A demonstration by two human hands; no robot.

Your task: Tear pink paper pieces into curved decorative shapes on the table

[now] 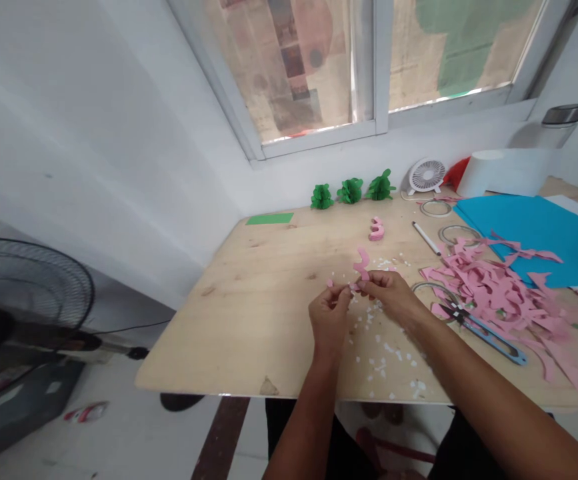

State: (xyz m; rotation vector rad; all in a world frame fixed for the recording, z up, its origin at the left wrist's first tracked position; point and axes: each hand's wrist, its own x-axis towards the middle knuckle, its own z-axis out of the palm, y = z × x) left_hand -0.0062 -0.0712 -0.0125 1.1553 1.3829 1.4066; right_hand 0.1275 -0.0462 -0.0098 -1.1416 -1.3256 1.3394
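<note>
My left hand (329,312) and my right hand (387,292) are close together over the table, both closed in a pinch with fingertips nearly meeting. Between the fingertips is a small piece of pink paper (353,287), mostly hidden by the fingers. A curvy pink paper cutout (363,259) shows just beyond my right fingertips; whether it joins the pinched piece I cannot tell. Farther back sits a small stack of curved pink cutouts (377,229). Tiny white paper bits (381,363) are scattered around and below my hands.
Right of my hands lie blue-handled scissors (491,333), a heap of pink scraps (503,287), tape rolls (459,235), a white pen (426,238) and blue sheets (569,233). Green paper ornaments (351,191) and a small fan (426,175) stand along the wall.
</note>
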